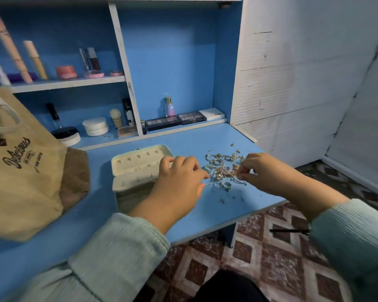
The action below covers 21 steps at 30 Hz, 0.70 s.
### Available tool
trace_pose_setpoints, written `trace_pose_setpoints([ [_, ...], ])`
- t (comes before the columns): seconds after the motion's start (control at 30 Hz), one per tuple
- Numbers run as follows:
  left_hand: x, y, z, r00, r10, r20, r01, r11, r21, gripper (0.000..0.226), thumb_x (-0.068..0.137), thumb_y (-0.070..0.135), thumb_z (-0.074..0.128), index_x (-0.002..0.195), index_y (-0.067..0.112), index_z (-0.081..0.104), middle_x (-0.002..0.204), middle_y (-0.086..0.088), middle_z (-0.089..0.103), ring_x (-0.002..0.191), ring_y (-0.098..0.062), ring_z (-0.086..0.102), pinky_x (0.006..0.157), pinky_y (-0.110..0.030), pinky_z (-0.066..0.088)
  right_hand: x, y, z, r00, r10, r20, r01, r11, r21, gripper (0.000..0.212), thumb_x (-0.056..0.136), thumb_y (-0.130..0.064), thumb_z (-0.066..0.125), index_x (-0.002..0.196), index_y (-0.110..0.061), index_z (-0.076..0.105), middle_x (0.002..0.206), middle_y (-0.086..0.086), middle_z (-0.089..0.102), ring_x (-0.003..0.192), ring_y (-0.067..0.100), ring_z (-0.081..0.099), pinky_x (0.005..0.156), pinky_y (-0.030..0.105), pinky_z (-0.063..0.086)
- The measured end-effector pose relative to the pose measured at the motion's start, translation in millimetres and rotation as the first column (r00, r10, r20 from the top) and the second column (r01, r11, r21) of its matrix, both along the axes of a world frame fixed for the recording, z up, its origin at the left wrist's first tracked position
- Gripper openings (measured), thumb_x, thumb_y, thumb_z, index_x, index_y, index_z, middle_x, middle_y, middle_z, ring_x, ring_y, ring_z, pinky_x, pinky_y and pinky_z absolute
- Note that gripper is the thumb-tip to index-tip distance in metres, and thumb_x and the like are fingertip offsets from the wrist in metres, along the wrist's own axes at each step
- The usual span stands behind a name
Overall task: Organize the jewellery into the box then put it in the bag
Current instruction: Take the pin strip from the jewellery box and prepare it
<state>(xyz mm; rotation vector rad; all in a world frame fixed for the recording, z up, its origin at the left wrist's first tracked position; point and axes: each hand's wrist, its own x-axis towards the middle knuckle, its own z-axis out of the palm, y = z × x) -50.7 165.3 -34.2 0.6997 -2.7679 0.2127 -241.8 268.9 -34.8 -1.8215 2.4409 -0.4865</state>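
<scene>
L hand (pixel 179 179) nearest cam: fingers curled, tips at the pile edge, looks to pinch a thin wire piece, can't confirm. R hand (pixel 252 171) pinches a small gold bit at the pile's right side. Jewellery (pixel 224 170) = loose tangle on the desk (pixel 205 138), btwn both hands. Light, tiny, slippery, prob snags; chains limp, rings stiff. Take one piece at a time w/ fingertips, lift slow. Box (pixel 138 168) open, just left of L hand. Bag (pixel 22 166) far left, soft; grab by handle.
</scene>
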Motion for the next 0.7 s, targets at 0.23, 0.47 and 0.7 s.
trace_pose_setpoints([
  [0.23,-24.2,16.8,-28.6,0.996,-0.089,0.023,0.084,0.983,0.16,0.035,0.098,0.033,0.04,0.133,0.034,0.046,0.127,0.008,0.04,0.12,-0.016,0.035,0.099,-0.029,0.025,-21.7,34.9,-12.4,0.996,-0.093,-0.007,0.093,0.995,0.035,0.016,0.091,-0.025,0.058,0.103,-0.023,0.068,0.098,-0.007,0.05,0.092,0.014,0.049,0.077,0.022,0.035],
  [0.47,-40.0,25.7,-47.6,0.996,-0.084,-0.008,0.084,0.966,0.247,0.039,0.099,0.035,0.037,0.138,0.031,0.04,0.13,0.009,0.04,0.121,-0.015,0.036,0.099,-0.028,0.034,-41.4,68.7,-31.2,0.941,-0.331,0.064,0.331,0.944,0.013,0.029,0.09,-0.021,0.059,0.119,-0.02,0.059,0.102,-0.006,0.048,0.086,0.012,0.049,0.075,0.021,0.038],
  [0.7,-63.7,31.0,-45.5,0.994,-0.101,-0.041,0.108,0.956,0.274,0.039,0.098,0.037,0.037,0.137,0.033,0.043,0.128,0.011,0.043,0.119,-0.011,0.036,0.099,-0.027,0.031,-48.2,73.2,-40.5,0.939,-0.326,0.108,0.327,0.945,0.007,0.03,0.092,-0.021,0.055,0.121,-0.017,0.06,0.114,0.001,0.053,0.099,0.016,0.053,0.087,0.028,0.046],
])
